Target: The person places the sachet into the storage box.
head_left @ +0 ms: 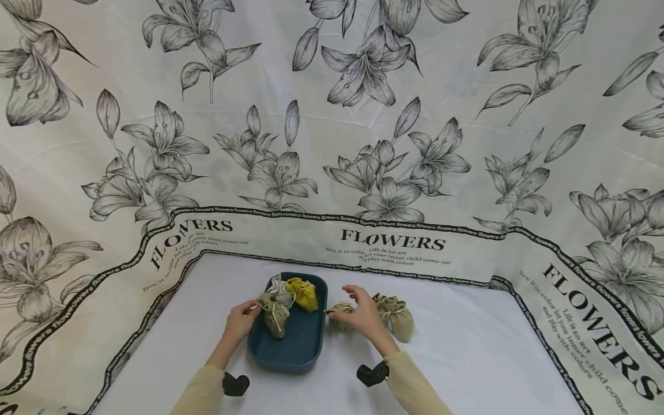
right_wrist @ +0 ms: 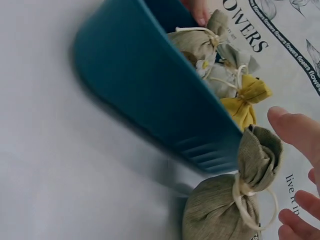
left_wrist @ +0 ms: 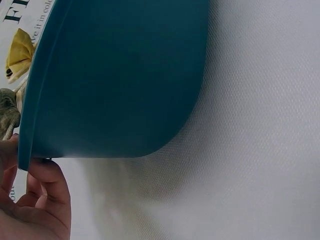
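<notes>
A dark blue tray (head_left: 290, 353) holds an olive pouch (head_left: 275, 318), a grey-white pouch (head_left: 282, 291) and a yellow pouch (head_left: 304, 294). My left hand (head_left: 241, 321) is at the tray's left rim. Its thumb and forefinger pinch the olive pouch's tied neck, and its other fingers (left_wrist: 42, 197) curl against the tray's outer wall (left_wrist: 120, 75). My right hand (head_left: 359, 312) hovers with spread fingers (right_wrist: 300, 131) over a second olive pouch (right_wrist: 225, 207) lying just right of the tray (right_wrist: 150, 85), without closing on it. A tan pouch (head_left: 397, 316) lies further right.
A white cloth (head_left: 467, 357) covers the table. A flower-print backdrop (head_left: 394, 242) walls it in at the back and both sides. A black wrist mount (head_left: 372, 373) sits on each forearm.
</notes>
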`<action>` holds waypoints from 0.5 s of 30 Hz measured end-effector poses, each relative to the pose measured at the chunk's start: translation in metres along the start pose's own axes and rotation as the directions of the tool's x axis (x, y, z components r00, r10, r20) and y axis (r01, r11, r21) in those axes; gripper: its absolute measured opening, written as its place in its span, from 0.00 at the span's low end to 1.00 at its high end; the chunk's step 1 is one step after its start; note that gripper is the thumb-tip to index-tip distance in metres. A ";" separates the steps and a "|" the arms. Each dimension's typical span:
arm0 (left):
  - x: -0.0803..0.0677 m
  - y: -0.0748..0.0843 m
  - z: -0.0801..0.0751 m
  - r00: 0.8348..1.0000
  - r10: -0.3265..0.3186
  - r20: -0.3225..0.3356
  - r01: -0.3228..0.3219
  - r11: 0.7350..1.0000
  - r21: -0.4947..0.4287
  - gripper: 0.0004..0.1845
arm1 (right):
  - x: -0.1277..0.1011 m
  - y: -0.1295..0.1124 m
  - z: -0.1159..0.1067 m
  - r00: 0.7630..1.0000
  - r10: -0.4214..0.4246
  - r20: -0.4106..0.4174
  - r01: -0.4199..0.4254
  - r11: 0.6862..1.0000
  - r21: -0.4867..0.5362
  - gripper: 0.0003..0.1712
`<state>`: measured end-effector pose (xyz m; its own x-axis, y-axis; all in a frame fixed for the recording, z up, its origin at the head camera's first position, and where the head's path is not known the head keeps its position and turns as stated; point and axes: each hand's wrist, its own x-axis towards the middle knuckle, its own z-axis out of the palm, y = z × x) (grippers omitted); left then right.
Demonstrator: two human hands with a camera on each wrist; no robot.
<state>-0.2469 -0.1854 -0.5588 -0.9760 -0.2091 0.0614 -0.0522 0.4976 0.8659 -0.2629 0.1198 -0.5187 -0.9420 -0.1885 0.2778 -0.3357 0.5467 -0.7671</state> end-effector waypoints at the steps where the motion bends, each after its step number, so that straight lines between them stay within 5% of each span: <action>1: 0.000 0.000 0.000 1.000 0.001 0.000 -0.001 1.000 0.001 0.18 | -0.001 0.002 0.001 1.000 -0.002 0.011 0.002 1.000 -0.018 0.42; 15: 0.000 0.000 -0.002 1.000 -0.002 0.009 0.002 1.000 -0.015 0.18 | -0.006 0.023 0.016 0.996 -0.033 0.079 0.045 0.987 -0.153 0.46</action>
<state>-0.2465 -0.1874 -0.5574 -0.9777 -0.2028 0.0552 -0.0512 0.4846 0.8733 -0.2648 0.1202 -0.5475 -0.9279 -0.2705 0.2564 -0.3726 0.6562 -0.6562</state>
